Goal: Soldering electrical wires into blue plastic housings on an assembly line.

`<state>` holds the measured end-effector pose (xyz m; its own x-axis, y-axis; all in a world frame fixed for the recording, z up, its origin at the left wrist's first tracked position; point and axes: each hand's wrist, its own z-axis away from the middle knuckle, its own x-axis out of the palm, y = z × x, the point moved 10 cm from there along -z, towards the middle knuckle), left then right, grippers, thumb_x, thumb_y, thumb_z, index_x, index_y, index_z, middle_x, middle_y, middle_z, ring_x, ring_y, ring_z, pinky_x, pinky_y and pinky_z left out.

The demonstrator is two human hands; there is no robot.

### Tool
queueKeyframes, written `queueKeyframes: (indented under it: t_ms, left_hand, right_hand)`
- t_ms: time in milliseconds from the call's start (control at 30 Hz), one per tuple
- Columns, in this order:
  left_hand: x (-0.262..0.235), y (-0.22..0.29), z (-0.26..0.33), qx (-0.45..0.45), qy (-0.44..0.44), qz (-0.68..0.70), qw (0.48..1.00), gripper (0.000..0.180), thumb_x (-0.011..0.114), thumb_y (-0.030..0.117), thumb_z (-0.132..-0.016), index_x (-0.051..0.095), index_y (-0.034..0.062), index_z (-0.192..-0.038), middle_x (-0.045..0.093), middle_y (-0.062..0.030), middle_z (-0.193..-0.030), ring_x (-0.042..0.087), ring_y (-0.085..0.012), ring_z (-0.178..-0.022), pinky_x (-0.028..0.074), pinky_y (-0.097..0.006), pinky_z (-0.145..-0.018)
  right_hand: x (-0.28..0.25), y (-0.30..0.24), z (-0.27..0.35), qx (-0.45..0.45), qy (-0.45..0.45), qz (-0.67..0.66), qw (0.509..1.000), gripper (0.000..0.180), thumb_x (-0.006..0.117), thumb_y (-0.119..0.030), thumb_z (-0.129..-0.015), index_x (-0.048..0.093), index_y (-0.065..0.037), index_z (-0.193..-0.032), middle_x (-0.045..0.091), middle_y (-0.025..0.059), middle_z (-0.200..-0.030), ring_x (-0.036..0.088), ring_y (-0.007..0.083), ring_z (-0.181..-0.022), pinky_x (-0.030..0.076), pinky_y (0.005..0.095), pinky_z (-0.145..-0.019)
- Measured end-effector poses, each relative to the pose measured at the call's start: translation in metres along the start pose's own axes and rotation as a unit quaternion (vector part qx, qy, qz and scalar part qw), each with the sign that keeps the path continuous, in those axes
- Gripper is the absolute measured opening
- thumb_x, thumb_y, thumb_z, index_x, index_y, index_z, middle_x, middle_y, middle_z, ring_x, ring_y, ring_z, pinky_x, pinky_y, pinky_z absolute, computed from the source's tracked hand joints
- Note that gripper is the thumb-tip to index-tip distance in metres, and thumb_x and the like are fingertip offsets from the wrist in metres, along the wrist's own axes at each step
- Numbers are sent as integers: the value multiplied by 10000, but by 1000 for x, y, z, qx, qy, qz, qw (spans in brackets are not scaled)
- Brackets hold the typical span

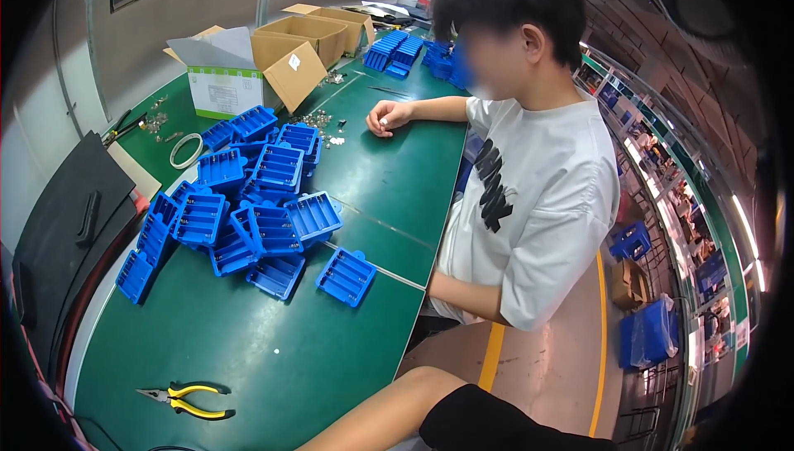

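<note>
Neither of my hands shows. A bent bare arm with a black sleeve (496, 418), seemingly my right, crosses the lower edge, and its hand lies outside the picture. Nearest to it on the green table are long-nose pliers (186, 399) with yellow and black handles, lying with the handles spread. Beyond them is a heap of blue plastic battery holders (277, 166) with slots and small metal contacts. One blue holder (346, 277) lies apart at the heap's right side, slots up.
A co-worker in a white shirt (546, 195) sits at the right edge, one hand (386, 119) resting curled on the table. Open cardboard boxes (302, 38), a tape roll (186, 151) and loose metal parts (314, 119) lie farther back. A black case-like object (74, 228) stands at left.
</note>
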<state>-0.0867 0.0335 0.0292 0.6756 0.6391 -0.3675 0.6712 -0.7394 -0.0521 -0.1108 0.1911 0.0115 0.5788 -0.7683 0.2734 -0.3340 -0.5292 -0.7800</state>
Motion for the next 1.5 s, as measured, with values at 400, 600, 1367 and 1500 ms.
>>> queueKeyframes:
  t_ms: [400,600,1367,1500]
  left_hand:
    - [-1,-52,0,-357,1,-142,923,167,724,45,-769,700,-50,-904,698,-200,-878,674,-338,-779,541,-382,-753]
    - [0,-54,-1,-524,-4,-213,825,179,696,7,-782,701,-50,-951,698,-201,-923,668,-339,-801,534,-367,-772]
    - [1,-27,-24,-673,81,-381,629,158,644,-82,-801,700,-62,-948,700,-149,-846,655,-209,-753,509,-297,-713]
    - [2,-27,-22,-675,86,-382,626,128,644,-78,-804,692,-63,-922,698,-146,-831,655,-211,-745,506,-304,-709]
  right_hand:
    - [11,3,-4,51,-12,-41,998,241,791,-142,-730,699,-24,-919,675,114,-912,651,249,-848,511,345,-750]
    - [2,1,-5,52,1,-18,998,248,796,-131,-719,702,-20,-920,685,115,-915,659,234,-862,520,337,-767]
    - [-6,21,0,201,-14,16,979,220,673,-119,-807,628,7,-982,602,56,-935,544,152,-893,425,281,-824]
    - [-6,23,1,211,-18,8,977,211,670,-113,-807,629,6,-976,603,48,-916,541,139,-879,426,275,-819]
